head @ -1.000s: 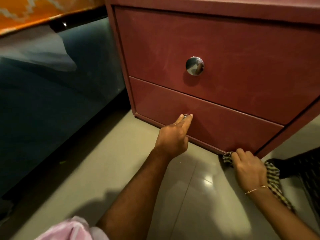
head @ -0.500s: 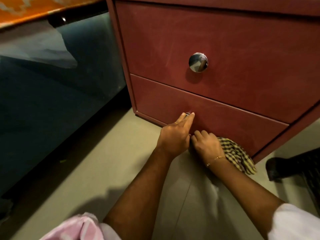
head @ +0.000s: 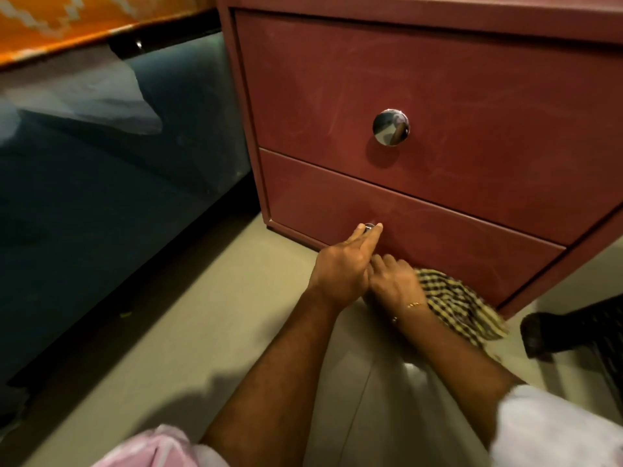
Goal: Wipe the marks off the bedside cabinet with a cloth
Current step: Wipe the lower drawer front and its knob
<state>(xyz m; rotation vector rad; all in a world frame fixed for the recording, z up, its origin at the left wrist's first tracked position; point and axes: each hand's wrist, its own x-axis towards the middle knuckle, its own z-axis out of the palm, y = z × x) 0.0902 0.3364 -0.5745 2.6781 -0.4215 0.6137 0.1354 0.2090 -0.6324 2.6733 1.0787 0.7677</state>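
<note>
The reddish-brown bedside cabinet [head: 438,96] has two drawers with faint smear marks on their fronts. A round chrome knob [head: 391,127] sits on the upper drawer. My left hand [head: 340,267] holds the small knob [head: 369,226] of the lower drawer [head: 438,237] between its fingertips. Pressed against the bottom edge of that drawer, my right hand [head: 394,281] grips a yellow-and-black checked cloth [head: 455,301], which trails to the right over the floor. The two hands touch each other.
A dark bed side [head: 118,197] with an orange cover [head: 50,21] stands left of the cabinet. Beige floor tiles [head: 202,332] lie under my arms. A black basket-like object [head: 580,335] sits at the right edge.
My right hand has slid the cloth leftward along the cabinet's bottom edge, from the right corner to right beside my left hand. The left hand has stayed on the lower knob.
</note>
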